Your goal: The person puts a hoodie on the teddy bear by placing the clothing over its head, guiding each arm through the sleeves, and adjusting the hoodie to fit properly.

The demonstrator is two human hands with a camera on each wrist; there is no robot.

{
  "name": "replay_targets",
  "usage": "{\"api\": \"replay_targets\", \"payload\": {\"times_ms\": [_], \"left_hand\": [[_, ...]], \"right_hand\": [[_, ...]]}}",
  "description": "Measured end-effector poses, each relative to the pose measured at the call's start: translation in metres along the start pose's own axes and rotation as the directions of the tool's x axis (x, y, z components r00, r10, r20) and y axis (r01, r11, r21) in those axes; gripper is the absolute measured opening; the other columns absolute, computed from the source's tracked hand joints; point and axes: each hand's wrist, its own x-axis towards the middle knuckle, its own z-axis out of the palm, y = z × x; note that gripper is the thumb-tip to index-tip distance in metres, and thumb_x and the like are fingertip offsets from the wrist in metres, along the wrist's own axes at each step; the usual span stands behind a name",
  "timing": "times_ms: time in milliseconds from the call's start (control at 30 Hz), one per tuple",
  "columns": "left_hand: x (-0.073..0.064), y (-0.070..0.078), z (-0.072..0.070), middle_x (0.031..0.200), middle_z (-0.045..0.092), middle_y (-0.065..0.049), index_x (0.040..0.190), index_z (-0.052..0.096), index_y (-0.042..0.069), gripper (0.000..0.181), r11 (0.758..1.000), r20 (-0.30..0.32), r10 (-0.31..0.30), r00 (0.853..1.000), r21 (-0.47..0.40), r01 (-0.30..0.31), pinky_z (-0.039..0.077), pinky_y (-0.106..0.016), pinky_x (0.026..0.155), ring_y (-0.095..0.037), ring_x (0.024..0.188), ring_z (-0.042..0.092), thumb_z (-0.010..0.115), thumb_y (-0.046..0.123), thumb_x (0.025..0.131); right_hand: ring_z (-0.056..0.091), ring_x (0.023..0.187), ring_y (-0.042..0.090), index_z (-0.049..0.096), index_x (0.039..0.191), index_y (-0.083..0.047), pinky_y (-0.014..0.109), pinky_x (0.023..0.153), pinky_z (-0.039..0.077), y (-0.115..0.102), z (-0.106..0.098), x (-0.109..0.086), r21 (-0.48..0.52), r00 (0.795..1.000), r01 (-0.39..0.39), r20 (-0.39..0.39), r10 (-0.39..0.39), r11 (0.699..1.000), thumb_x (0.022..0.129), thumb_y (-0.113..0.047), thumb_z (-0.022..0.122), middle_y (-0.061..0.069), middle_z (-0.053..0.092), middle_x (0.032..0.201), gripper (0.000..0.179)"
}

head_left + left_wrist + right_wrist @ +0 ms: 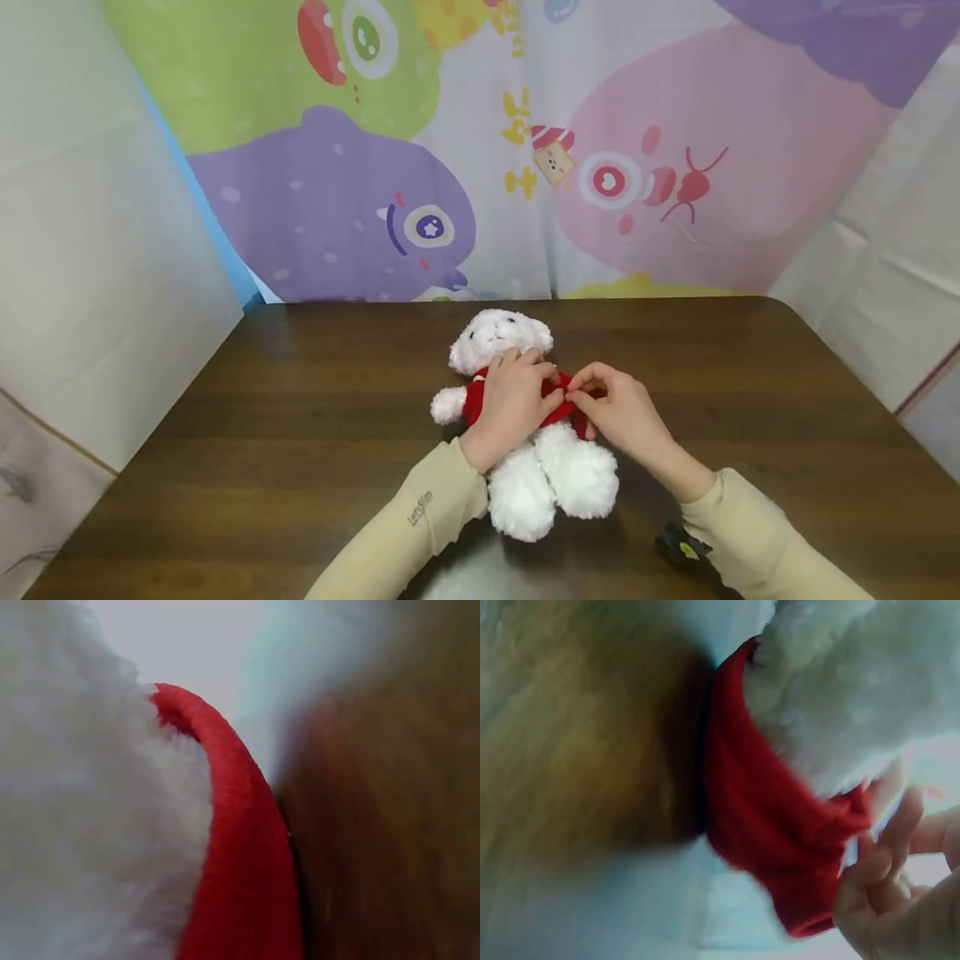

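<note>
A white fluffy stuffed toy (pixel 495 335) in a red shirt (pixel 474 403) lies on its back, its head toward the far edge of the table. Across its chest lies my left hand (pixel 512 402), with thumb and forefinger pinching the red cloth. My right hand (pixel 624 414) pinches the same cloth at the toy's side, close to the left fingertips. In the left wrist view the shirt's hem (pixel 244 847) curves along white fur (pixel 82 802). The right wrist view shows fingers (pixel 889 870) at the red shirt (pixel 761 802). Part of the chest is hidden under the left hand.
The dark wooden table (pixel 300 433) extends around the toy. A small black object (pixel 681 546) with a yellow-green mark lies by the right sleeve, partly covered by it. Behind the table hangs a curtain (pixel 517 233) with cartoon monsters; pale cloth walls flank both sides.
</note>
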Motion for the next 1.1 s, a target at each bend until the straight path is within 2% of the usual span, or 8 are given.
{"api": "replay_targets", "payload": {"times_ms": [100, 167, 367, 500, 633, 833, 967, 1100], "left_hand": [[0.000, -0.008, -0.005, 0.086, 0.057, 0.007, 0.083, 0.067, 0.021, 0.008, 0.999, 0.033, -0.008, 0.999, -0.047, 0.010, 0.037, -0.029, 0.071, -0.015, 0.080, 0.048, 0.064, 0.028, 0.079], [0.001, -0.007, -0.004, 0.086, 0.056, 0.006, 0.083, 0.066, 0.021, 0.006, 0.995, 0.051, -0.018, 0.999, -0.093, 0.023, 0.037, -0.030, 0.073, -0.015, 0.080, 0.047, 0.063, 0.024, 0.079], [0.002, -0.007, -0.006, 0.091, 0.057, 0.005, 0.088, 0.066, 0.020, 0.010, 0.988, 0.068, -0.027, 0.997, -0.153, 0.037, 0.035, -0.031, 0.074, -0.015, 0.082, 0.046, 0.060, 0.019, 0.080], [0.002, -0.007, -0.006, 0.093, 0.057, 0.005, 0.089, 0.068, 0.020, 0.012, 0.984, 0.077, -0.029, 0.997, -0.174, 0.042, 0.034, -0.031, 0.074, -0.015, 0.083, 0.046, 0.060, 0.018, 0.080], [0.001, -0.009, -0.005, 0.089, 0.057, 0.005, 0.085, 0.072, 0.020, 0.013, 0.976, 0.072, -0.003, 0.997, -0.215, 0.018, 0.033, -0.031, 0.073, -0.014, 0.082, 0.046, 0.060, 0.017, 0.079], [0.004, -0.010, -0.008, 0.088, 0.058, 0.005, 0.086, 0.072, 0.018, 0.014, 0.973, 0.086, 0.027, 0.996, -0.230, -0.007, 0.033, -0.032, 0.076, -0.015, 0.085, 0.049, 0.058, 0.016, 0.083], [0.004, -0.004, -0.013, 0.093, 0.058, 0.004, 0.092, 0.067, 0.018, 0.012, 0.975, 0.118, -0.005, 0.993, -0.220, 0.031, 0.034, -0.033, 0.080, -0.015, 0.089, 0.049, 0.057, 0.021, 0.085], [0.002, 0.005, -0.015, 0.104, 0.056, 0.001, 0.104, 0.058, 0.016, 0.023, 0.971, 0.086, 0.038, 0.996, -0.240, -0.016, 0.034, -0.037, 0.086, -0.017, 0.097, 0.048, 0.057, 0.025, 0.083]], "right_hand": [[0.057, 0.052, 0.023, 0.055, 0.101, -0.004, 0.028, 0.049, 0.044, 0.002, -0.002, 0.008, -0.051, 0.995, -0.044, -0.094, 0.039, 0.998, 0.089, -0.013, 0.055, 0.012, 0.061, 0.084, 0.015], [0.058, 0.053, 0.024, 0.055, 0.102, -0.002, 0.028, 0.049, 0.043, 0.009, -0.009, 0.011, -0.073, 0.993, -0.065, -0.108, 0.057, 0.995, 0.089, -0.012, 0.053, 0.013, 0.062, 0.086, 0.017], [0.058, 0.052, 0.025, 0.063, 0.095, -0.003, 0.029, 0.055, 0.047, 0.017, -0.013, 0.015, -0.104, 0.997, -0.070, 0.021, 0.073, 0.992, 0.084, -0.019, 0.062, 0.010, 0.067, 0.078, 0.019], [0.060, 0.050, 0.020, 0.067, 0.092, -0.005, 0.027, 0.054, 0.048, 0.019, -0.007, 0.015, -0.165, 1.000, -0.021, -0.007, 0.020, 0.986, 0.080, -0.020, 0.067, 0.007, 0.069, 0.078, 0.019], [0.058, 0.047, 0.012, 0.068, 0.094, -0.004, 0.025, 0.049, 0.045, 0.020, -0.002, 0.013, -0.263, 0.996, 0.059, -0.043, -0.073, 0.963, 0.079, -0.018, 0.068, 0.008, 0.069, 0.081, 0.021], [0.058, 0.054, 0.012, 0.067, 0.100, 0.000, 0.025, 0.050, 0.045, 0.018, 0.001, 0.021, -0.314, 0.991, 0.123, -0.006, -0.132, 0.941, 0.081, -0.010, 0.065, 0.010, 0.068, 0.083, 0.022], [0.058, 0.070, 0.016, 0.061, 0.106, 0.005, 0.026, 0.058, 0.047, 0.017, 0.000, 0.024, -0.277, 0.988, 0.156, 0.043, -0.150, 0.948, 0.084, -0.003, 0.059, 0.014, 0.066, 0.091, 0.023], [0.054, 0.075, 0.020, 0.037, 0.103, 0.007, 0.024, 0.059, 0.043, 0.015, 0.000, 0.024, -0.053, 0.983, 0.170, 0.081, -0.165, 0.984, 0.086, 0.006, 0.048, 0.020, 0.054, 0.093, 0.020]]}}
